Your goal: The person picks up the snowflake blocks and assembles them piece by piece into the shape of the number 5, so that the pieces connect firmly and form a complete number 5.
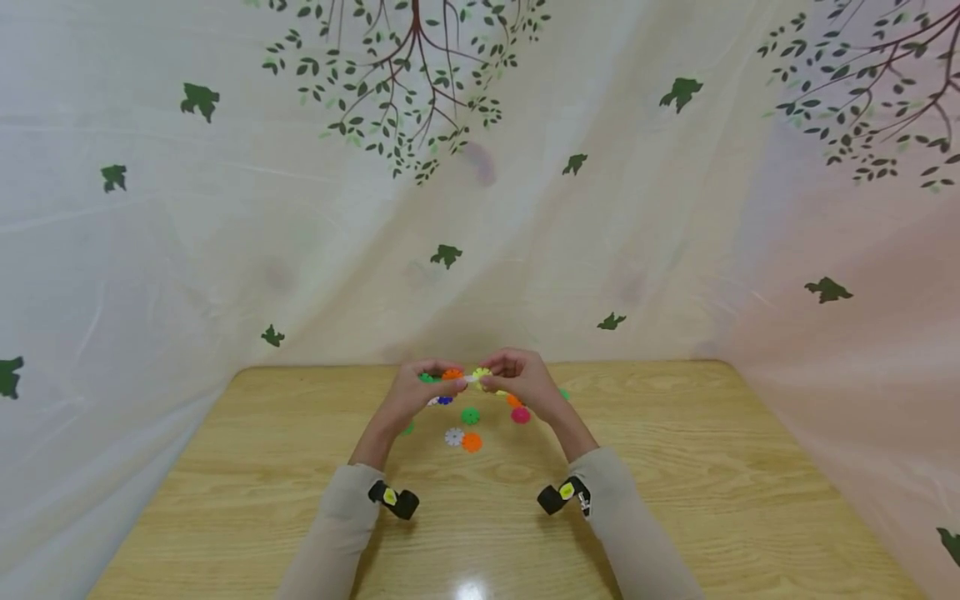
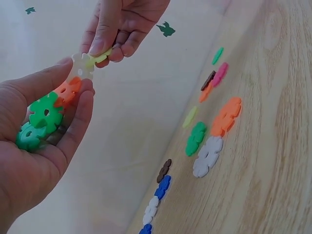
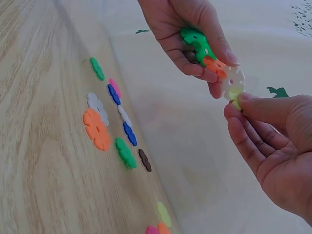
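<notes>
Your chain of notched plastic discs is in the air above the far part of the bench [image 1: 480, 533], lying roughly from 9 to 3 o'clock in the head view. Toward 9 o'clock it has two green discs [image 2: 46, 113], then an orange disc [image 2: 69, 90], then a white disc [image 2: 82, 69]. A pale yellow disc [image 2: 103, 57] meets the white one's edge on its 3 o'clock side; how deeply the two are slotted you cannot tell.

Your left hand [image 1: 409, 393] grips the chain, thumb on one side and fingers on the other, with the white disc standing out past the thumb tip. Your right hand [image 1: 529, 387] pinches the yellow disc between thumb and finger, its other fingers loosely bent.

On the bench, at 6 o'clock from the chain, you have a loose green disc [image 1: 470, 416], and nearer you a grey-white disc [image 1: 453, 437] just beside an orange one [image 1: 472, 442]. A pink disc [image 1: 521, 415] lies at about 4 o'clock. At 7 o'clock, partly behind your left hand, is a row of blue and white discs [image 3: 125, 116], with a brown disc [image 3: 145, 160] near it.

Each wrist carries a black camera [image 1: 405, 504] by your pale sleeves [image 1: 333, 521]. At 12 o'clock hangs a light cloth [image 1: 517, 275] printed with green leaves and branches.
</notes>
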Demonstrator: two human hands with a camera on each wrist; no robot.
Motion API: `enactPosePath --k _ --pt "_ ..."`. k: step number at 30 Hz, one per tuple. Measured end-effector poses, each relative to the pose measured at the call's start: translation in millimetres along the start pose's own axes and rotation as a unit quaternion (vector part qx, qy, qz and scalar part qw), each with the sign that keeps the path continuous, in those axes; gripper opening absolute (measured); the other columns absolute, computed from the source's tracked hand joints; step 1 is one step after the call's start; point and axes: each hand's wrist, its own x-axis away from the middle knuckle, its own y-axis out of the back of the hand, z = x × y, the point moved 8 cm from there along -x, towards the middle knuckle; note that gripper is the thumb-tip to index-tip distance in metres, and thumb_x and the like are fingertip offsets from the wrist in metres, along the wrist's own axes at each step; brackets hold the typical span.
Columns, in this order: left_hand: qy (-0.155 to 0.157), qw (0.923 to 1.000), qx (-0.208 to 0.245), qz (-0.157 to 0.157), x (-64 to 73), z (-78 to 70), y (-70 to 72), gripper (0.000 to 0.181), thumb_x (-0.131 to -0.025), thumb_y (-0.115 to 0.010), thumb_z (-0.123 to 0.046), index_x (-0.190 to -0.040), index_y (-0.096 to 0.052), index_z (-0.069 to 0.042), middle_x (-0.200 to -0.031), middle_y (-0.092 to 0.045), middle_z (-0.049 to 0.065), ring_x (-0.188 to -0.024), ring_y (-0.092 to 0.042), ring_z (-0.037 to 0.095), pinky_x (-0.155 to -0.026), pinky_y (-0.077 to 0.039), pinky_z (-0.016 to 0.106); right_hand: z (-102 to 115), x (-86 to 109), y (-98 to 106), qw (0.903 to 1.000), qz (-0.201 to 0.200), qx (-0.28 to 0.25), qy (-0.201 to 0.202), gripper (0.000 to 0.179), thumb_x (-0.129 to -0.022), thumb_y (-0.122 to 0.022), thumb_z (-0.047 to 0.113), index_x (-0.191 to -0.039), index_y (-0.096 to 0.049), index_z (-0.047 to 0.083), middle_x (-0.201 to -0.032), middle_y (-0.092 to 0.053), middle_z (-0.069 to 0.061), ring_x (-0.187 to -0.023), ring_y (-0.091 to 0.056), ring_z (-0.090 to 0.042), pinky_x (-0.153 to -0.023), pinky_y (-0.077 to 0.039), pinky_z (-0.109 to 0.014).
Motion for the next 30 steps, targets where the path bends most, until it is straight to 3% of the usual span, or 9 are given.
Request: enactPosePath --k 4,7,10,12,17,20,23,28,30 --pt "0.003 1.0000 0.009 0.000 0.1 1.1 0.8 0.040 -0.089 -0.081 -0.021 -0.120 -0.071 0.002 -0.100 -0.075 0.004 -0.083 -0.073 0.017 -0.078 -0.062 0.034 -2 0.3 -1 1.0000 -0.001 -0.006 -0.005 0.021 -0.091 -0.073 -0.001 -0.110 -0.068 -0.010 -0.085 -0.074 -0.003 -0.075 -0.072 -0.016 -0.073 -0.063 -0.031" --pt "0.009 0.9999 0.014 0.002 0.0 1.8 1.0 0.041 -0.089 -0.081 -0.021 -0.121 -0.071 0.002 -0.099 -0.075 0.003 -0.083 -0.073 0.017 -0.086 -0.061 0.046 -2 -0.2 -1 1.0000 -0.004 0.003 -0.003 0.021 -0.091 -0.073 -0.001 -0.110 -0.069 -0.009 -0.086 -0.074 -0.004 -0.078 -0.073 -0.026 -0.072 -0.062 -0.031" --pt "0.013 0.9996 0.025 0.010 -0.5 2.5 0.6 0.039 -0.090 -0.079 -0.020 -0.120 -0.070 0.003 -0.098 -0.076 0.004 -0.084 -0.073 0.018 -0.096 -0.054 0.063 -1 -0.8 1 0.9998 -0.008 0.020 0.001 0.020 -0.093 -0.072 0.001 -0.111 -0.070 -0.007 -0.090 -0.074 -0.013 -0.083 -0.070 -0.042 -0.074 -0.063 -0.039" --pt "0.013 0.9993 0.030 0.020 -0.7 2.4 -0.2 0.037 -0.092 -0.077 -0.019 -0.120 -0.069 0.004 -0.102 -0.076 0.012 -0.086 -0.073 0.019 -0.098 -0.050 0.067 0 -0.9 2 0.9995 -0.012 0.029 0.002 0.020 -0.094 -0.071 0.001 -0.112 -0.071 -0.006 -0.093 -0.074 -0.020 -0.084 -0.069 -0.043 -0.075 -0.063 -0.043" --pt "0.000 0.9974 0.013 0.071 0.3 0.3 -6.2 0.034 -0.098 -0.070 -0.021 -0.126 -0.067 0.000 -0.113 -0.071 0.020 -0.097 -0.070 0.022 -0.095 -0.057 0.054 0 -0.5 4 0.9990 -0.020 0.041 0.001 0.020 -0.094 -0.071 0.001 -0.113 -0.073 -0.004 -0.098 -0.072 -0.026 -0.082 -0.069 -0.036 -0.076 -0.062 -0.046" --pt "-0.007 0.9943 -0.001 0.107 1.8 -0.9 -11.8 0.037 -0.101 -0.066 -0.021 -0.133 -0.063 -0.003 -0.116 -0.069 0.013 -0.098 -0.067 0.021 -0.091 -0.060 0.046 2 -0.7 4 0.9987 -0.024 0.045 0.005 0.021 -0.093 -0.072 0.002 -0.113 -0.073 -0.004 -0.099 -0.072 -0.025 -0.084 -0.068 -0.042 -0.077 -0.061 -0.051" --pt "-0.003 0.9917 -0.003 0.129 3.5 -1.7 -15.8 0.041 -0.102 -0.064 -0.021 -0.139 -0.059 -0.005 -0.126 -0.064 0.015 -0.101 -0.065 0.027 -0.093 -0.059 0.050 3 -1.7 4 0.9987 -0.026 0.042 0.008 0.023 -0.092 -0.074 0.001 -0.114 -0.072 -0.005 -0.100 -0.073 -0.024 -0.084 -0.068 -0.042 -0.076 -0.061 -0.051" --pt "0.006 0.9896 0.000 0.144 4.9 -1.7 -19.1 0.046 -0.103 -0.063 -0.020 -0.146 -0.053 -0.008 -0.139 -0.059 0.021 -0.112 -0.060 0.044 -0.097 -0.054 0.061 3 -4.8 3 0.9989 -0.027 0.039 0.006 0.025 -0.091 -0.075 0.002 -0.114 -0.072 -0.005 -0.100 -0.074 -0.022 -0.079 -0.070 -0.026 -0.074 -0.062 -0.045" --pt "0.007 0.9899 -0.004 0.142 4.8 -1.6 -18.8 0.047 -0.103 -0.063 -0.020 -0.147 -0.052 -0.009 -0.138 -0.060 0.021 -0.111 -0.060 0.042 -0.096 -0.054 0.059 4 -5.9 3 0.9988 -0.026 0.041 0.004 0.026 -0.091 -0.075 0.003 -0.115 -0.071 -0.005 -0.100 -0.073 -0.022 -0.078 -0.069 -0.022 -0.074 -0.062 -0.045"
